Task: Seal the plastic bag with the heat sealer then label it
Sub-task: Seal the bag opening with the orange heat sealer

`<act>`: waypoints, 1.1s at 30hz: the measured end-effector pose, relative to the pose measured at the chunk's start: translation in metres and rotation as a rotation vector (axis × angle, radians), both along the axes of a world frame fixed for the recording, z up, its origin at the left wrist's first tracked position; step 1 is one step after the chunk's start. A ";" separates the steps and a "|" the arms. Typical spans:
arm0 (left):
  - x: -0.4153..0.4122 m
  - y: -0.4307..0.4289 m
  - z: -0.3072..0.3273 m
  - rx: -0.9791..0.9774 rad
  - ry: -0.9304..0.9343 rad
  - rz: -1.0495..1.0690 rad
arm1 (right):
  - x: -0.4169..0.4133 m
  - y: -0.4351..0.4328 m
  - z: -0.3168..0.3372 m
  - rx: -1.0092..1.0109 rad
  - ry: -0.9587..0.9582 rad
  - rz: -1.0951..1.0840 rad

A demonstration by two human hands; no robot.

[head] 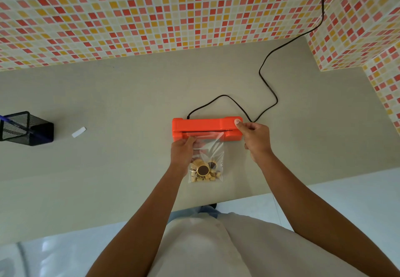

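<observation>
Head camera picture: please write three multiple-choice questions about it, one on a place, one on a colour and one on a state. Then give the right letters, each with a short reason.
1. Where does the white label lie?
A. On the table, between the mesh pen holder and the heat sealer
B. On top of the heat sealer
C. Inside the mesh pen holder

2. What colour is the heat sealer?
A. Blue
B. Orange
C. White

3. How is the top edge of the plastic bag?
A. Folded back under the bag
B. Lying far from the heat sealer
C. Tucked into the heat sealer's slot

Answers:
1 A: the label lies on bare grey table between those two.
2 B: its casing is bright orange.
3 C: the bag's top reaches into the dark slot, while the left hand holds the bag and the right hand has its thumb on the sealer's end.
</observation>
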State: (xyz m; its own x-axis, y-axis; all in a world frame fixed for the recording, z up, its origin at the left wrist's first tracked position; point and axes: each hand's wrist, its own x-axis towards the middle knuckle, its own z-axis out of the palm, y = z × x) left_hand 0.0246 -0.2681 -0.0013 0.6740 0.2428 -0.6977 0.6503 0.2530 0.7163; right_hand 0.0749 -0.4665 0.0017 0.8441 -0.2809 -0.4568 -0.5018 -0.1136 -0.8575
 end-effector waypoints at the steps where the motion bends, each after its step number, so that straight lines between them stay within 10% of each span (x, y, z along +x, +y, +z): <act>1: 0.000 0.000 0.000 0.003 0.002 -0.001 | 0.000 0.000 0.000 -0.002 0.001 0.003; 33: 0.001 0.004 -0.004 0.077 -0.011 -0.026 | 0.003 0.041 0.085 0.106 -0.114 0.083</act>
State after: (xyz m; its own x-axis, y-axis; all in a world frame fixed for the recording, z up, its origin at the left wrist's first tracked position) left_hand 0.0254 -0.2645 -0.0050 0.6881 0.2778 -0.6703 0.6480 0.1804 0.7400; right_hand 0.0774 -0.4260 0.0871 0.9104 -0.1636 -0.3801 -0.3933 -0.0562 -0.9177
